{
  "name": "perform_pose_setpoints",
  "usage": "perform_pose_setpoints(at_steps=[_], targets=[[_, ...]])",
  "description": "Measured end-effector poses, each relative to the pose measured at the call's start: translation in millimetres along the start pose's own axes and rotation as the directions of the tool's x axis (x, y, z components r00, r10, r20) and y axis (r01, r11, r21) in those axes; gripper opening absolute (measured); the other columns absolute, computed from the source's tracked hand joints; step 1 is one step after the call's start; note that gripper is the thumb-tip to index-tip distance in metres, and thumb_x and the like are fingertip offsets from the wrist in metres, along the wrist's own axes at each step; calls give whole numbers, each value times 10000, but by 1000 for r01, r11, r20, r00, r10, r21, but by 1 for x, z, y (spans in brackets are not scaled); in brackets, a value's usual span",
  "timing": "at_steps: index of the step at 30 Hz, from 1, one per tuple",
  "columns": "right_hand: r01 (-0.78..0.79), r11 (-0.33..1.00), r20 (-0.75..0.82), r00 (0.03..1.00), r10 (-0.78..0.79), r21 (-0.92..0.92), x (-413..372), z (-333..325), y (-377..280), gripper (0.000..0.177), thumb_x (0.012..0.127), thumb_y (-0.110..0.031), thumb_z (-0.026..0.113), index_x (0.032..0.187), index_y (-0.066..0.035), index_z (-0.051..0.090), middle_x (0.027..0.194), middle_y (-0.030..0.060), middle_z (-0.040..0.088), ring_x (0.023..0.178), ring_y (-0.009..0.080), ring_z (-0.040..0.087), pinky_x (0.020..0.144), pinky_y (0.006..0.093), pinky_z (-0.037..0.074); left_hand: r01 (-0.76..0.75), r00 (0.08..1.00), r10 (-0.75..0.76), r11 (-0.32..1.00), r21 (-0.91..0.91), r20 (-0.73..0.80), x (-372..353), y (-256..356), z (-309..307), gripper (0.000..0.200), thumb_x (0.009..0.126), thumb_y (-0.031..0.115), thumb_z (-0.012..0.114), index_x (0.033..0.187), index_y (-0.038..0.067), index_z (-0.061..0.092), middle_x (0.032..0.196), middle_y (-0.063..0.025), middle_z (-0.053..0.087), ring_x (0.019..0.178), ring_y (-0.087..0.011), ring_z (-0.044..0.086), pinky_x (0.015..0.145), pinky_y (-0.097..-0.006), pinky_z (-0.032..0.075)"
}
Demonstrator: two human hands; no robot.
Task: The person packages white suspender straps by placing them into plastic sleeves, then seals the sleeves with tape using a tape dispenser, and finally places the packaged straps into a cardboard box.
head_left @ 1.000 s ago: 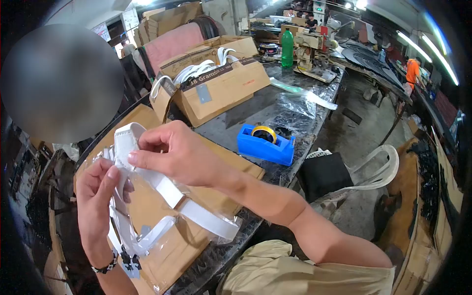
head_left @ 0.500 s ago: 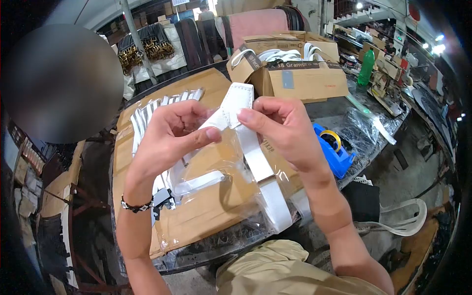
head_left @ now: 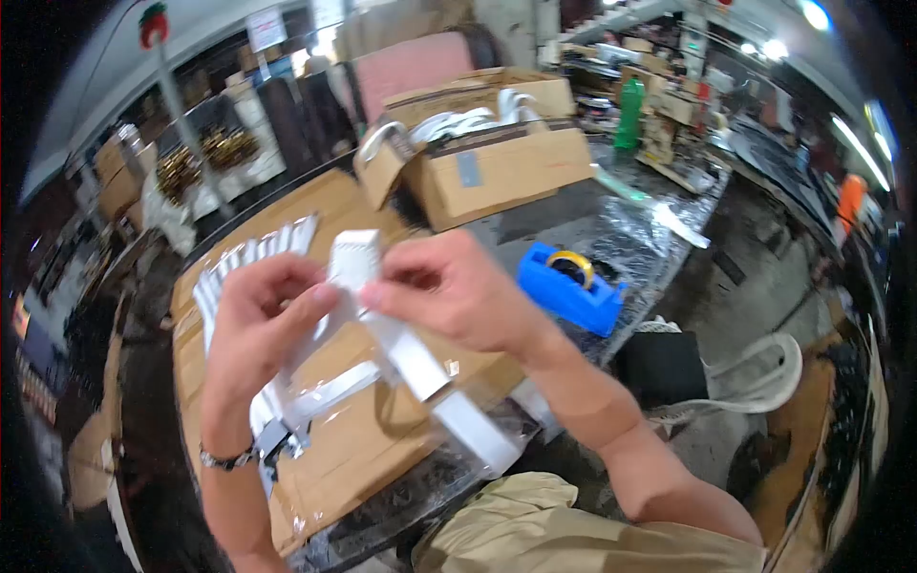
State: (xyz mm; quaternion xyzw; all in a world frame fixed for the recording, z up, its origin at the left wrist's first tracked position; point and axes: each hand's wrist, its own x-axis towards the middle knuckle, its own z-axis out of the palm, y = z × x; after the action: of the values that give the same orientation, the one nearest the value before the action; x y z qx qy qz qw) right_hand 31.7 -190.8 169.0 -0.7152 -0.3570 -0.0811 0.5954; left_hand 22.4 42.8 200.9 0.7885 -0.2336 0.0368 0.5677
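A white strap with a stitched, folded end (head_left: 354, 256) is held up in front of me between both hands. My left hand (head_left: 263, 320) pinches it from the left side, thumb on top. From the right, my right hand (head_left: 468, 291) grips the same stitched part between thumb and curled fingers. The strap's long tail (head_left: 411, 363) hangs down toward the front edge of the table. Beneath my hands lies a brown cardboard sheet (head_left: 363, 468), with several white straps (head_left: 272, 244) in clear plastic at its far left. A small black and silver piece (head_left: 277, 439) rests near my left wrist.
An open cardboard box (head_left: 506, 177) holding white straps stands at the back. On the right are a blue tape dispenser (head_left: 573, 301), crumpled clear plastic (head_left: 626, 229) and a green bottle (head_left: 630, 113). A pale chair (head_left: 769, 382) stands on the floor at the right.
My view has turned to the right, so the table and box appear further left. Both hands still hold the strap's stitched end, now lower in view. The large blurred shape at left is gone.
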Motion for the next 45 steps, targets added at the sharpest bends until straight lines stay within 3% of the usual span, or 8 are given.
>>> perform_pose_setpoints(at_steps=[10, 16, 20, 23, 29, 34, 37, 45], targets=[[-20, 997, 48, 999, 17, 69, -7, -3, 6, 262, 919, -222, 716, 816, 12, 657, 670, -31, 513, 664, 41, 426, 589, 246, 373, 8, 994, -2, 999, -51, 113, 8, 3, 12, 189, 857, 71, 770, 963, -22, 644, 857, -36, 689, 747, -43, 608, 636, -186, 480], [-35, 999, 46, 998, 36, -18, -10, -5, 8, 209, 906, -181, 731, 919, 26, 702, 728, -18, 598, 699, 30, 478, 600, 241, 409, -32, 994, 35, 999, -30, 103, 6, 2, 18, 196, 863, 76, 766, 985, -18, 646, 884, -37, 680, 789, -63, 618, 645, -203, 500], [-8, 1000, -33, 999, 7, -29, -7, -2, 13, 326, 880, -239, 757, 759, 45, 653, 570, 42, 511, 589, 73, 418, 518, 308, 368, -36, 995, 36, 999, 2, 97, 7, -3, 16, 185, 862, 72, 765, 975, -25, 656, 891, -29, 676, 805, -55, 608, 661, -212, 497], [-42, 999, -39, 998, 43, 28, -8, 1, 5, 333, 880, -227, 772, 738, 50, 653, 583, -27, 510, 604, 40, 396, 508, 269, 334, -10, 987, 27, 994, -108, 155, 6, -2, 16, 155, 861, 63, 764, 928, -23, 654, 856, -3, 657, 771, -34, 568, 664, -208, 472], [-66, 989, -16, 998, 69, 133, -9, 7, 2, 255, 891, -221, 769, 839, 19, 701, 675, -62, 564, 641, 13, 442, 540, 222, 363, 15, 974, 21, 987, -157, 227, 8, -13, 13, 168, 878, 104, 759, 897, -10, 637, 802, 24, 637, 724, -20, 548, 623, -198, 439], [-150, 988, 34, 988, 149, 44, -16, -4, 1, 255, 903, -225, 756, 953, 23, 722, 758, -53, 622, 689, 13, 512, 598, 196, 416, -20, 992, 33, 994, -111, 122, 6, -2, 11, 178, 880, 121, 761, 900, -7, 640, 826, 0, 674, 733, -25, 584, 624, -196, 444], [-169, 960, 9, 985, 171, 224, -21, -1, -2, 254, 912, -216, 741, 977, 29, 721, 798, -32, 654, 710, 19, 548, 624, 197, 445, -2, 997, 14, 986, -164, 71, 5, 1, 7, 186, 849, 99, 785, 903, 7, 633, 850, -7, 675, 762, -37, 602, 665, -203, 473], [-132, 972, -34, 989, 142, 195, -19, 4, -8, 214, 922, -171, 718, 942, 42, 725, 786, -7, 673, 709, 41, 587, 632, 209, 478, -42, 994, 54, 991, -125, 96, 0, 3, 6, 199, 862, 118, 781, 912, -4, 631, 838, -11, 679, 759, -27, 599, 643, -189, 461]])
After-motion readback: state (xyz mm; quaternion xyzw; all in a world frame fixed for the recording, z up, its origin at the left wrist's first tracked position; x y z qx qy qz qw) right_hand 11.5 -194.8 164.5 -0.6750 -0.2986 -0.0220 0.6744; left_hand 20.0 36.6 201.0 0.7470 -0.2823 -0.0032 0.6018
